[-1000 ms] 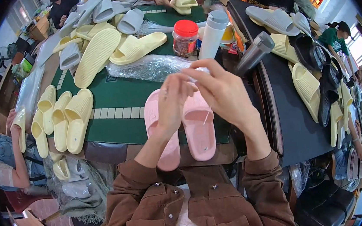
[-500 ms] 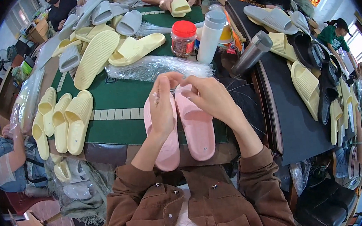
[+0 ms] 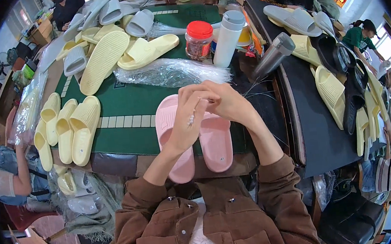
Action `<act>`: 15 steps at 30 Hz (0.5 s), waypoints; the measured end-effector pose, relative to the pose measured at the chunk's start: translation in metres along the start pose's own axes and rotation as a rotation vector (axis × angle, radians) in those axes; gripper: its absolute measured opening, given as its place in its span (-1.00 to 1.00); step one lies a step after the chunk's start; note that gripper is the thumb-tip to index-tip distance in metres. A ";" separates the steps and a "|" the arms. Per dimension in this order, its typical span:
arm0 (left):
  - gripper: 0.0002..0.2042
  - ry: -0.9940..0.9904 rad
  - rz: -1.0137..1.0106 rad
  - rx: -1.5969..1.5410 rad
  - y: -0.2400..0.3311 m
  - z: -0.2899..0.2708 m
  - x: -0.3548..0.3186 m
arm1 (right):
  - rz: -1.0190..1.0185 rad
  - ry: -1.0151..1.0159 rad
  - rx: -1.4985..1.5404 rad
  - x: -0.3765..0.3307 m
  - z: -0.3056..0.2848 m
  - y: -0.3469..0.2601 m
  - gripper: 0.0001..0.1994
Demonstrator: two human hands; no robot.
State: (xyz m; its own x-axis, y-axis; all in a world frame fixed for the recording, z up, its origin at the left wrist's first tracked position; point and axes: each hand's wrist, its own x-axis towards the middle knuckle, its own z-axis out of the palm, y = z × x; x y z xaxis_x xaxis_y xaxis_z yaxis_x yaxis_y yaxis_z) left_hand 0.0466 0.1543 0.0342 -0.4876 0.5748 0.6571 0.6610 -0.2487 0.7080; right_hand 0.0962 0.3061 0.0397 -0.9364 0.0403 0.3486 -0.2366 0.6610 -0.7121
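Over the pink slippers [image 3: 216, 143] on the green table [image 3: 128, 105], left hand [image 3: 190, 117] & right hand [image 3: 229, 102] are pressed together, fingers curled; what's pinched betw. them can't be told.

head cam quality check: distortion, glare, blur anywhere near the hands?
Head view: strong fisheye, the green table edges bow and the corners are black vignette; daylight blows out the window at far right; left hand and right hand over the pink slippers look sharp; the clear plastic bag shows bright glints.
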 end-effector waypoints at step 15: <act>-0.77 0.450 -0.280 -1.178 -0.010 -0.047 0.008 | 0.093 -0.033 -0.566 -0.025 -0.033 -0.025 -0.87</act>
State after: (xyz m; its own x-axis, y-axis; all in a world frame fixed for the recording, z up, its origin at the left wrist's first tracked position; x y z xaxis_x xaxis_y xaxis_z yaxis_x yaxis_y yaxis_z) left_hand 0.0093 0.1251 0.0446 -0.8272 0.4644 0.3162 -0.2803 -0.8289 0.4841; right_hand 0.1343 0.3137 0.0692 -0.9564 0.0999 0.2746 0.0141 0.9544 -0.2983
